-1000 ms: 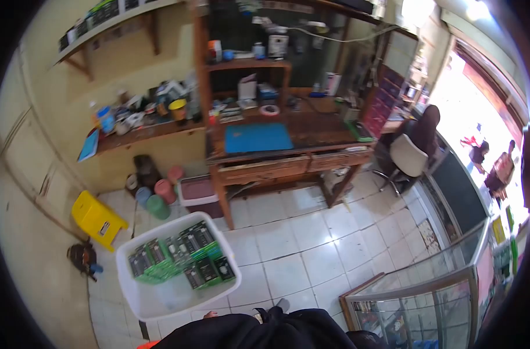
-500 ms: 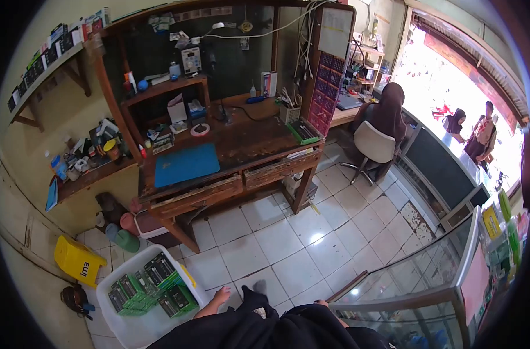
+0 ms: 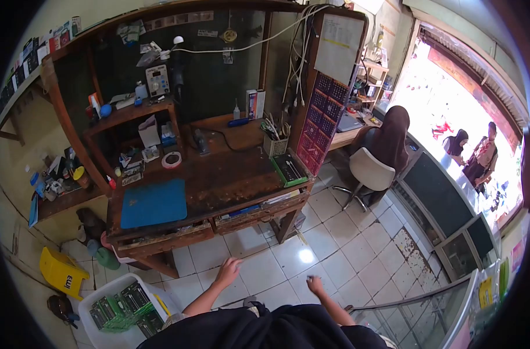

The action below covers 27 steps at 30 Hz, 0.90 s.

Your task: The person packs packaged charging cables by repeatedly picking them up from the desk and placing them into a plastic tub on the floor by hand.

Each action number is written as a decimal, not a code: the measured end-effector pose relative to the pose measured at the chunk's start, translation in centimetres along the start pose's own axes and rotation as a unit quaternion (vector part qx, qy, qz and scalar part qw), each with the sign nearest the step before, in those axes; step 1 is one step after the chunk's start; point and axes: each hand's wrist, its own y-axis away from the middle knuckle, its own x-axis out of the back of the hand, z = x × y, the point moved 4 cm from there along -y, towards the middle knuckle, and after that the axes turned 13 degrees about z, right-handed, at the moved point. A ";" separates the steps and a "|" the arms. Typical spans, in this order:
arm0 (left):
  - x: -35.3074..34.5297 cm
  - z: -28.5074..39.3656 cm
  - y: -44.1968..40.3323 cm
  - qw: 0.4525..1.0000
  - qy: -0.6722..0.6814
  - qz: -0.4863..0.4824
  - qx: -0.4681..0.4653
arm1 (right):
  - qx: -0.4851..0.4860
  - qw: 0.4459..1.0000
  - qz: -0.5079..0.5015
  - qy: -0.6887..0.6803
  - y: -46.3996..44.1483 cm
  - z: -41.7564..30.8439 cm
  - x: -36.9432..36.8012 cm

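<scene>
My left hand (image 3: 229,271) hangs in the air over the floor tiles, in front of the wooden workbench (image 3: 207,203). Its fingers are loosely bent and partly apart, with nothing visible in them. Further right, my right hand (image 3: 315,284) is held over the floor with its fingers curled in. Whether something small is in it I cannot make out. Neither hand touches the bench. Beside my left arm stands a white plastic tub (image 3: 90,296) with several green-and-black boxes (image 3: 118,305) inside. On the bench lie a blue mat (image 3: 153,203) and a green tray (image 3: 289,170) of small tools.
A person in a dark head covering (image 3: 387,139) sits on a white swivel chair (image 3: 371,168) at the back right. Glass display cases (image 3: 433,168) line the right side; two people stand outside. A yellow container (image 3: 63,272) is at the left wall. Cables hang by the calendar (image 3: 322,119).
I have moved nearer the workbench, and it appears larger. Both my hands have risen forward into fuller view. The tub has shifted down and left in view.
</scene>
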 end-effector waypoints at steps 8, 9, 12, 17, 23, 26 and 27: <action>-2.6 11.2 -21.4 0.977 0.050 0.200 -0.053 | 0.305 0.912 0.220 -0.161 -19.5 -20.8 12.9; -3.4 11.5 -22.9 0.976 0.043 0.209 -0.047 | 0.326 0.905 0.228 -0.154 -21.8 -22.2 13.6; -6.3 11.0 -27.3 0.969 -0.048 0.242 -0.002 | 0.352 0.895 0.237 -0.136 -27.5 -24.9 14.4; -11.0 9.1 -31.9 0.960 -0.112 0.237 0.102 | 0.342 0.917 0.191 -0.081 -33.2 -25.5 11.6; -13.3 7.8 -33.3 0.948 -0.119 0.217 0.199 | 0.271 0.949 0.145 -0.075 -34.5 -26.4 10.3; -12.3 7.9 -32.9 0.942 -0.044 0.247 0.222 | 0.268 0.925 0.205 -0.174 -34.9 -26.1 10.6; -11.9 7.9 -32.6 0.939 0.027 0.268 0.212 | 0.273 0.925 0.196 -0.176 -34.7 -26.4 11.2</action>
